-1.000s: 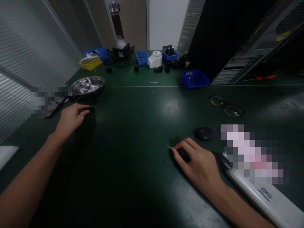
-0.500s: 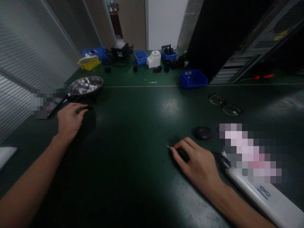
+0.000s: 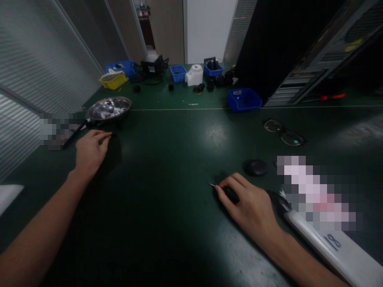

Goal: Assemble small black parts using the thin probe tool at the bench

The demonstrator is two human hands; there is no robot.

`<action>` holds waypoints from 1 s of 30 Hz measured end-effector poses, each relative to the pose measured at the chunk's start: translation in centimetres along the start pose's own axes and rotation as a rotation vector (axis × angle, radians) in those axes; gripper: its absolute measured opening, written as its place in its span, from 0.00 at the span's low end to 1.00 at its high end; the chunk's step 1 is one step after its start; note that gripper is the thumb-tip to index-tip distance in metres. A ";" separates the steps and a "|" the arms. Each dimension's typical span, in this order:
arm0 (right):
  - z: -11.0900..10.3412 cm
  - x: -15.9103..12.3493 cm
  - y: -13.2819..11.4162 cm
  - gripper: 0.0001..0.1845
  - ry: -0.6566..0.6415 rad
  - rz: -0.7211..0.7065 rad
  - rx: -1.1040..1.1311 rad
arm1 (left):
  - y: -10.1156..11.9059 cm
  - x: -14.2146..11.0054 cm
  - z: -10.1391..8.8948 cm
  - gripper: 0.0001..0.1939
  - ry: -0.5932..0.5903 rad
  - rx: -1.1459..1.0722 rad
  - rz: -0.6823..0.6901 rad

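My left hand (image 3: 91, 149) is closed in a pinch over the green table, just below a shiny metal bowl (image 3: 122, 103). Whatever lies between thumb and fingertips is too dark and small to make out. The bowl holds small pale pieces. On the right, my right hand (image 3: 249, 203) is wrapped round a black-handled screwdriver (image 3: 231, 194). Its thin metal shaft sticks out past the fingertips and points left, low over the table. A black computer mouse (image 3: 256, 168) sits just beyond the knuckles of that hand.
Eyeglasses (image 3: 283, 131) and a blue bin (image 3: 244, 99) lie farther back on the right. A white device marked 18 (image 3: 332, 241) is beside my right forearm. Along the back stand a yellow bin (image 3: 113, 81), a white housing (image 3: 194, 75) and several small black parts.
The thumb and fingertips of my left hand, slightly apart before, have come together. My right hand and the screwdriver stay where they were.
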State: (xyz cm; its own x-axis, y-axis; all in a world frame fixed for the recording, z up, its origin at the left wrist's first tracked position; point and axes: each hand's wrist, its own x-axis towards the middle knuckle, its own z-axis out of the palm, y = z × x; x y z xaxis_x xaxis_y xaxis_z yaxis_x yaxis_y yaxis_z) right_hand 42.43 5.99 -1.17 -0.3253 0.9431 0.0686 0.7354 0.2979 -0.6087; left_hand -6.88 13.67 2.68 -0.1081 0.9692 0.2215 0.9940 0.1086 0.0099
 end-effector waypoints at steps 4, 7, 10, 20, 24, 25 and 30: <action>0.0 0.0 0.0 0.12 0.003 -0.004 0.007 | 0.0 0.1 0.1 0.21 0.023 -0.052 -0.071; -0.1 0.0 0.0 0.12 0.001 0.001 0.004 | -0.2 0.3 0.0 0.22 0.003 -0.141 -0.130; -0.1 0.0 0.0 0.12 -0.009 0.002 0.001 | -0.5 0.5 -0.2 0.23 -0.048 -0.237 -0.180; -0.1 0.1 -0.1 0.11 -0.028 0.015 0.018 | -0.8 0.8 0.0 0.22 -0.078 -0.395 -0.322; -0.1 0.0 0.0 0.11 -0.023 0.017 0.014 | -0.6 1.1 0.0 0.24 -0.102 -0.459 -0.422; -0.1 0.0 0.0 0.11 -0.023 0.016 0.018 | -0.5 1.2 0.0 0.24 -0.109 -0.476 -0.449; 0.0 0.0 -0.1 0.12 -0.014 0.013 0.010 | -0.3 1.9 -0.3 0.28 -0.154 -0.530 -0.568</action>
State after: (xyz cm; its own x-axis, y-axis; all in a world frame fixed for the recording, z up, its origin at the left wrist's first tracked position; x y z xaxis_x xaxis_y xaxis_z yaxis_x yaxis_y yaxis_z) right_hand 42.39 5.99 -1.08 -0.3238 0.9448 0.0499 0.7335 0.2840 -0.6175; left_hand -7.42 15.36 3.38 -0.5630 0.8212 -0.0936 0.6567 0.5132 0.5526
